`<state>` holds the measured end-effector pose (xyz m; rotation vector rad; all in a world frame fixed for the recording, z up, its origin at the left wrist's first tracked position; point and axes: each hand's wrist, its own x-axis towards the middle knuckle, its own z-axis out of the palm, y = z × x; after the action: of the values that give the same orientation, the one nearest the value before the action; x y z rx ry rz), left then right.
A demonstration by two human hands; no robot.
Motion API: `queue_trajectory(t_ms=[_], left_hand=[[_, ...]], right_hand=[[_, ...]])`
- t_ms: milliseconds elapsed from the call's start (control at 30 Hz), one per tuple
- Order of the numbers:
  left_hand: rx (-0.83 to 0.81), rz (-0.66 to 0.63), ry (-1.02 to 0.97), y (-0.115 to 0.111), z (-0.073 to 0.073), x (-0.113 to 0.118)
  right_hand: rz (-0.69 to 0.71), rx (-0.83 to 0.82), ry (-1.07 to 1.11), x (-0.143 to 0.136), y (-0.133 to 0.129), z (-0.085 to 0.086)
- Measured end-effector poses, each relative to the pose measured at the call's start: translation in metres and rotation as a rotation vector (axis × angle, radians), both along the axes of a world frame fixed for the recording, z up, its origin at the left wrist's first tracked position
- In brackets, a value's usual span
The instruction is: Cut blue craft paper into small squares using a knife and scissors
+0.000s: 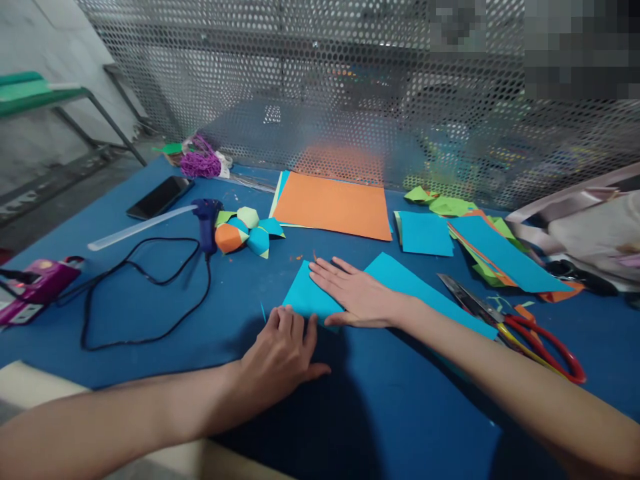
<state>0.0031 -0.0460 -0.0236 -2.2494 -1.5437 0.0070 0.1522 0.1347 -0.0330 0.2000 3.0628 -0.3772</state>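
Observation:
A small blue paper (299,287) lies on the blue table. My right hand (353,293) rests flat on it with the fingers stretched out. At its near left edge is my left hand (286,343), its fingers bent down onto the paper and table, the thumb held apart to the right. Partly under my right forearm lies a longer blue sheet (415,287). Scissors with red and yellow handles (500,320) sit to the right of that sheet.
A glue gun (205,223) with its cord and folded paper pieces (245,230) lie left. Orange paper (335,203), blue squares (426,233) and a strip pile (505,250) lie behind. Also there: a phone (160,197), purple string (200,160), and a perforated metal panel (310,80).

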Motion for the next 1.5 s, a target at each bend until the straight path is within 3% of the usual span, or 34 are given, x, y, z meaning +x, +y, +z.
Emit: queue_trajectory(t_ms=[100, 267, 367, 600, 933, 1133, 1233, 1367, 1433, 1500], left_hand=[[-0.008, 0.005, 0.005, 0.0, 0.001, 0.0], [-0.03, 0.018, 0.011, 0.001, 0.001, 0.001], [-0.035, 0.02, 0.013, 0.001, 0.001, 0.001], [-0.058, 0.011, 0.016, 0.0, 0.0, 0.0], [-0.054, 0.022, 0.04, 0.0, -0.001, 0.0], [-0.043, -0.002, 0.009, 0.001, -0.003, -0.002], [-0.044, -0.009, 0.007, 0.001, -0.004, -0.002], [-0.021, 0.007, -0.021, 0.001, -0.005, -0.001], [-0.004, 0.01, -0.025, 0.0, -0.004, 0.0], [0.0, -0.001, -0.008, 0.001, -0.001, 0.001]], right_hand=[[-0.005, 0.008, 0.021, 0.0, -0.003, 0.003], [0.16, -0.097, 0.039, -0.005, -0.02, 0.007], [0.181, -0.137, 0.011, -0.01, -0.018, 0.004], [0.145, -0.075, 0.003, -0.016, 0.003, -0.002], [0.058, 0.003, 0.018, -0.017, 0.014, -0.002], [-0.134, 0.069, 0.007, -0.01, 0.028, -0.002], [-0.125, 0.031, 0.078, -0.006, 0.016, 0.007], [0.151, -0.217, 0.097, -0.007, -0.022, 0.013], [0.164, -0.298, 0.049, -0.01, -0.032, 0.01], [0.119, -0.271, 0.019, -0.013, -0.03, 0.005]])
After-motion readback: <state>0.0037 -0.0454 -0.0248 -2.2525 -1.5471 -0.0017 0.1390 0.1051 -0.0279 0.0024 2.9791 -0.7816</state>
